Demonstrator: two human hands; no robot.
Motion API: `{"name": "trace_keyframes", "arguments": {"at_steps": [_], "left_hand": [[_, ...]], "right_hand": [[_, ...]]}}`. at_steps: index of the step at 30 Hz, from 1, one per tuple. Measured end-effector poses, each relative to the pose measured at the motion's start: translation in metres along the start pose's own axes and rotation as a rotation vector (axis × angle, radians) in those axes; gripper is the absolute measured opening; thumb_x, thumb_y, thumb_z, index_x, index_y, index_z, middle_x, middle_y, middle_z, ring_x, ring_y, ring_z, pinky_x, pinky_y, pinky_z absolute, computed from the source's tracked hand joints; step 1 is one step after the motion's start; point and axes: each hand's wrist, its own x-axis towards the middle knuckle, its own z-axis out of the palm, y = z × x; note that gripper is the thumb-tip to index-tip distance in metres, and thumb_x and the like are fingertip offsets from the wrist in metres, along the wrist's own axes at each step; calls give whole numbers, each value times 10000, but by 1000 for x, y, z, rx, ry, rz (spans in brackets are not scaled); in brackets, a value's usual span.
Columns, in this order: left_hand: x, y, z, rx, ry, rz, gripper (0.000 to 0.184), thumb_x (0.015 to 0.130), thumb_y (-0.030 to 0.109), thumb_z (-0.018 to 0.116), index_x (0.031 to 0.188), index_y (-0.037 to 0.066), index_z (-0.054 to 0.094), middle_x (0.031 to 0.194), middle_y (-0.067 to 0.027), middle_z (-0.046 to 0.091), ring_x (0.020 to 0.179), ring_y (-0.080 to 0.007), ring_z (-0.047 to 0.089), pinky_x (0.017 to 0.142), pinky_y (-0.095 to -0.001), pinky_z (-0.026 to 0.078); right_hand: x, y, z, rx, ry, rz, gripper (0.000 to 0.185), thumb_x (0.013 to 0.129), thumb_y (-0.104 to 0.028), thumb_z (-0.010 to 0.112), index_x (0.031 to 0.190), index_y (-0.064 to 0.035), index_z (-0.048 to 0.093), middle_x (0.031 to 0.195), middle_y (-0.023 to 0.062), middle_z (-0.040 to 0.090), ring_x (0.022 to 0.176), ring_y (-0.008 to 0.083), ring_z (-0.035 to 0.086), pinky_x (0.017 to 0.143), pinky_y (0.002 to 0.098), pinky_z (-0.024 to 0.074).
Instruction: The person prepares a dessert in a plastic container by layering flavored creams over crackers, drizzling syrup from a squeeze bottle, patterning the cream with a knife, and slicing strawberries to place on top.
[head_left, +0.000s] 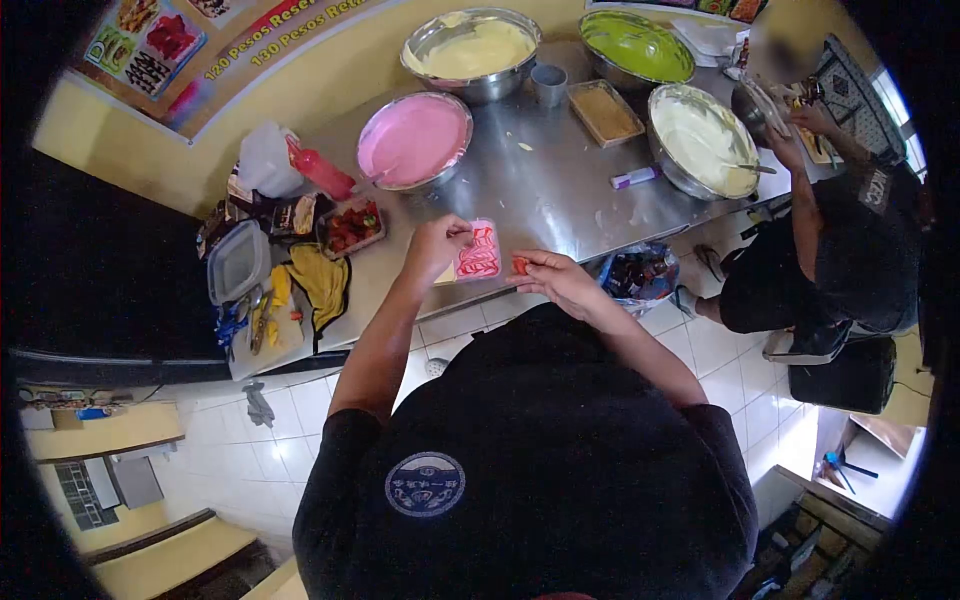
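A small clear tub (480,250) of pink cream with red streaks sits near the front edge of the steel table. My left hand (437,248) is at the tub's left side, fingers bent together over its edge; whatever they hold is too small to make out. Just right of the tub, my right hand (558,280) pinches a red strawberry piece (519,265). Cut strawberries fill a clear container (353,227) to the left. Beyond the tub stands a steel bowl of pink cream (414,141).
Cream bowls (472,55), a green one (637,47) and a white one (703,142) line the back and right. A crumb tray (606,112), grey cup (549,85), red bottle (325,173) and yellow cloth (318,283) lie around. At right a co-worker (850,220) holds a bowl.
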Motion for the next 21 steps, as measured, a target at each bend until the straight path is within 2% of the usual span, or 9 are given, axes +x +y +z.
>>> {"name": "trace_keyframes", "arguments": {"at_steps": [5,7,11,13,16,17,19,21], "left_hand": [[8,-12,11,191,39,96,168,793,129,692,940,50,674,898,-124,686,780,-236,670,701,-329,516],[5,-6,11,280,381,252,202,790,108,688,986,68,656,926,-116,670,800,-260,655,694,-328,510],[-22,18,8,41,331,107,201,852,100,666,1047,64,634,1009,-78,661,843,-193,633,754,-311,499],[-41,42,19,-164,89,50,207,874,115,653,1065,50,606,994,-58,663,868,-160,626,788,-295,492],[-53,43,34,-231,45,47,232,877,122,654,1078,29,585,986,-62,665,888,-146,630,806,-289,493],[-52,36,38,-263,90,89,228,848,111,673,1041,25,586,935,-80,679,855,-178,655,722,-310,512],[-52,24,39,-271,122,90,211,845,115,678,1013,19,594,917,-83,680,834,-181,656,723,-312,514],[-52,15,35,-280,147,94,196,841,119,682,986,14,602,898,-87,681,813,-185,658,724,-315,515]], "right_hand": [[8,1,-8,-34,-28,6,342,983,-107,440,1307,3,458,1150,126,602,1025,215,632,838,290,497],[17,3,-11,-31,-38,33,313,983,-96,435,1282,-15,475,1112,123,611,1001,208,640,807,285,504],[30,8,-11,-47,-42,19,276,979,-89,444,1240,-29,510,1072,105,619,944,191,649,778,280,507],[38,12,-10,-100,-59,-2,246,970,-85,466,1198,-31,540,1045,88,623,897,170,645,760,279,508],[47,16,-7,-124,-84,-26,236,957,-75,484,1176,-27,557,1030,74,627,882,157,637,737,279,510],[51,18,-8,-125,-90,-22,236,957,-75,484,1176,-27,557,1030,74,627,882,157,637,737,279,510],[57,18,-9,-272,-50,-14,253,948,-58,489,1191,-26,552,1042,74,630,914,151,625,764,285,514],[57,15,-8,-201,-28,16,273,949,-54,481,1213,-16,542,1080,80,625,953,163,624,794,291,513]]}}
